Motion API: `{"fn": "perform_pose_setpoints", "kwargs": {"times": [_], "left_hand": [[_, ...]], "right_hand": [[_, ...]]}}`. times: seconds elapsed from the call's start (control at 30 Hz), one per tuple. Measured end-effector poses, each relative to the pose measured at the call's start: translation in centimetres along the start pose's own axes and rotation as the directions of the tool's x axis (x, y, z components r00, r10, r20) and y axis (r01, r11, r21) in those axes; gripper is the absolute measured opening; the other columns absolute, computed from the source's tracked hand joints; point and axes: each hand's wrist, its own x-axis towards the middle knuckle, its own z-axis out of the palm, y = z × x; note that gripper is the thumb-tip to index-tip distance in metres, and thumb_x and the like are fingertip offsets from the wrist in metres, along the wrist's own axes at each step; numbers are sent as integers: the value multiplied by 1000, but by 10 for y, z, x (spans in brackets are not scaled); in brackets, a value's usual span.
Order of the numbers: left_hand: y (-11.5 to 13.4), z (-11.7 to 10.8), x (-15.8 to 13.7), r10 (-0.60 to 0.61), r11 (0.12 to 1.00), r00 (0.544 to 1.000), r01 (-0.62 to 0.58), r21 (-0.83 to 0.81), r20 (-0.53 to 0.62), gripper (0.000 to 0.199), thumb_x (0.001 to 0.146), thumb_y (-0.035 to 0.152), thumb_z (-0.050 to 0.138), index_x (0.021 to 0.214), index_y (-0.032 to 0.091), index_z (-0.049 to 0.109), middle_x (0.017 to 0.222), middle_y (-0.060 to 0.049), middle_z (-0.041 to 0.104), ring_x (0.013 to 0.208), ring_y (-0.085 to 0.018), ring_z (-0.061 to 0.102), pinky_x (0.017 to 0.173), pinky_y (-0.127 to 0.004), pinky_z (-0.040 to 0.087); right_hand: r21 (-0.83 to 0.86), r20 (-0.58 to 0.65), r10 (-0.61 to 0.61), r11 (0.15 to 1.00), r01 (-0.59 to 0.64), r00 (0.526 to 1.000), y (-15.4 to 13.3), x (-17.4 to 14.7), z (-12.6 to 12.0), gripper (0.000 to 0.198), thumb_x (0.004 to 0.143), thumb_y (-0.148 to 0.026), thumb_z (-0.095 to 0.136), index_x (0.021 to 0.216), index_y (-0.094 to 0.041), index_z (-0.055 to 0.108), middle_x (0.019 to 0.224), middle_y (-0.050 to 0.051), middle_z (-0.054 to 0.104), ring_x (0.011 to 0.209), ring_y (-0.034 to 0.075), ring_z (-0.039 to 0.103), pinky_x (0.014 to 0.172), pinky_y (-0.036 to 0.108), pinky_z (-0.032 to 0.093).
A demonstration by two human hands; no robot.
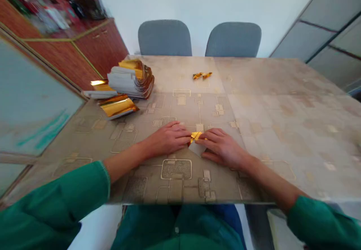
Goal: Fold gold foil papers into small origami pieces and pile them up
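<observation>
One left hand [169, 140] and one right hand [224, 147] held opposite sides of a small, folded gold-and-white foil-paper piece [196, 135] between them; uneven pressure could have skewed its crease, a loosened hold sprung it open.

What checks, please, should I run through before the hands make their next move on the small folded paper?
1. Left hand at the small folded gold-and-white paper: ok, fingertips at its left edge.
2. Right hand at the paper: ok, fingers over its right side.
3. Creases crisp: cannot tell, fingers partly cover them.
4. Thick stack of gold-and-white paper sheets neatly squared: not ok, its edges are uneven.
5. Small shiny gold folded pieces apart from both hands: ok, farther back on the table.
</observation>
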Motion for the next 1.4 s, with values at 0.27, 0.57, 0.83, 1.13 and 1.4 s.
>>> {"fn": "perform_pose_setpoints", "kwargs": {"times": [0.27,0.57,0.83,1.13,1.4], "left_hand": [[15,-3,13,-41,998,997,43,-43,59,26,94,39,58,102,15,66,100,-8,69,94,-22,61,88,-36,47],[40,9,10,-218,971,975,221,86,-43,17,97,20,50,87,16,63,96,-6,70,89,-21,62,79,-34,50],[48,3,8,-297,955,954,297,-13,-24,18,97,26,51,95,15,66,108,-6,70,97,-24,62,86,-39,50],[54,3,9,-479,860,877,477,-182,35,13,96,26,56,96,17,66,113,-5,68,104,-23,59,92,-40,49],[58,0,22,-534,835,843,537,-122,61,25,95,40,57,89,18,65,105,-6,66,98,-23,56,86,-38,47]], "right_hand": [[-15,-59,60,998,-61,996,-3,7,16,24,98,-34,52,109,-18,66,105,10,68,95,23,57,85,39,49],[95,29,0,995,-3,1000,2,3,0,32,96,-33,54,124,-18,57,116,10,66,104,24,56,93,42,49],[152,0,92,984,-91,996,-2,0,0,12,96,-24,52,94,-20,63,102,8,67,96,22,56,85,38,48],[282,-52,200,943,-178,978,-1,1,3,11,94,-26,57,88,-21,64,94,5,61,92,20,52,84,36,41],[252,-51,365,906,-341,930,-1,3,15,14,88,-26,65,77,-21,61,87,3,58,89,20,48,80,35,34]]}}
